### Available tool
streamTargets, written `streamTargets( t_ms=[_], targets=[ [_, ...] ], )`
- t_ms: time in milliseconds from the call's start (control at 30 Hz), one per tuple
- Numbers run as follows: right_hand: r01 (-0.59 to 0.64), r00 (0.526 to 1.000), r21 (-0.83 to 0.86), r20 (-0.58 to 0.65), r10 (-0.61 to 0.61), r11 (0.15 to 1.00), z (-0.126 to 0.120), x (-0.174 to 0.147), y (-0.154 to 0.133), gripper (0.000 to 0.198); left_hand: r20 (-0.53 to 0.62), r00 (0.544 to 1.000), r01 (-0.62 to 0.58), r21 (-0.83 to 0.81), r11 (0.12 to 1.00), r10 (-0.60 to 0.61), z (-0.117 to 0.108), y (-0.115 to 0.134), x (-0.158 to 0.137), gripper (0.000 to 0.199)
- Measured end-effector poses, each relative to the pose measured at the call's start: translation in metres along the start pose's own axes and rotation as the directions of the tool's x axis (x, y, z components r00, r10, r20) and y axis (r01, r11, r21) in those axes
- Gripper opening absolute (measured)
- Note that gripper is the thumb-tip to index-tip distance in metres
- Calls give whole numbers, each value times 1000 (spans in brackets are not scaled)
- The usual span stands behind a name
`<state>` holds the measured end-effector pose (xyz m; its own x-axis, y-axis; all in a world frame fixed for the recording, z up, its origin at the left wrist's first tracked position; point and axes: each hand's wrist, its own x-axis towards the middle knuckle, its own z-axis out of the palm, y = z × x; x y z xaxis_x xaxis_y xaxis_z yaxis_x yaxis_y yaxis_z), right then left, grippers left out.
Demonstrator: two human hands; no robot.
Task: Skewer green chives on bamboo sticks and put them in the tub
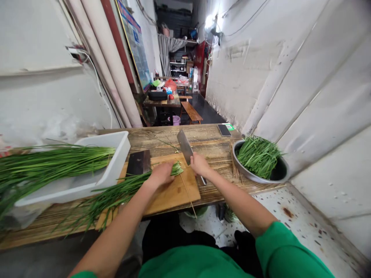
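My left hand [162, 173] is closed around a bundle of garlic chives [127, 187] near its pale cut ends. The bundle lies across the wooden cutting board [176, 193], its green tips trailing left over the table. In my right hand [199, 164] is a cleaver [185, 146], held by the handle with its blade raised at the board's right edge, apart from the chives. A thin skewer-like stick [188, 195] lies on the board and reaches past its front edge. Left of the board's far part rests a dark flat rectangular piece [138, 163].
A white plastic tray [123, 148] with long chives stands at the left. On the right, a metal basin [282, 175] holds more greens, with several thin sticks [235, 164] beside it. A phone [224, 130] lies at the table's far edge. Walls flank both sides.
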<state>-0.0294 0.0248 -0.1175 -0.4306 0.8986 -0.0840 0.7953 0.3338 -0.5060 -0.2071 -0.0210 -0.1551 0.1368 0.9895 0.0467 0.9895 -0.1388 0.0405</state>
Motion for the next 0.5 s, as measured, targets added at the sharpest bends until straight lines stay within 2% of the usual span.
streamTargets(
  t_ms=[67,133,200,267,367,467,500],
  targets=[
    [7,999,176,-34,-1,984,-3,-5,17,25,46,999,-16,35,999,15,-9,1,5,61],
    [7,998,346,-63,15,938,-4,-12,35,22,22,1000,-1,49,999,0,-23,2,11,61],
    [4,994,488,-96,49,873,-6,-21,52,19,-78,996,37,35,999,-35,-48,4,14,65],
    [8,989,605,-122,83,797,-8,-33,69,17,-244,968,61,-19,998,-64,-85,8,15,77],
    [25,981,728,-148,123,685,-11,-52,92,16,-503,856,45,-151,987,-116,-156,18,13,98],
    [43,974,796,-168,152,604,-15,-69,108,17,-694,711,-70,-230,971,-113,-223,27,22,99],
    [50,972,815,-173,159,577,-16,-73,111,18,-738,669,-162,-265,951,-91,-240,27,28,98]
  ],
)
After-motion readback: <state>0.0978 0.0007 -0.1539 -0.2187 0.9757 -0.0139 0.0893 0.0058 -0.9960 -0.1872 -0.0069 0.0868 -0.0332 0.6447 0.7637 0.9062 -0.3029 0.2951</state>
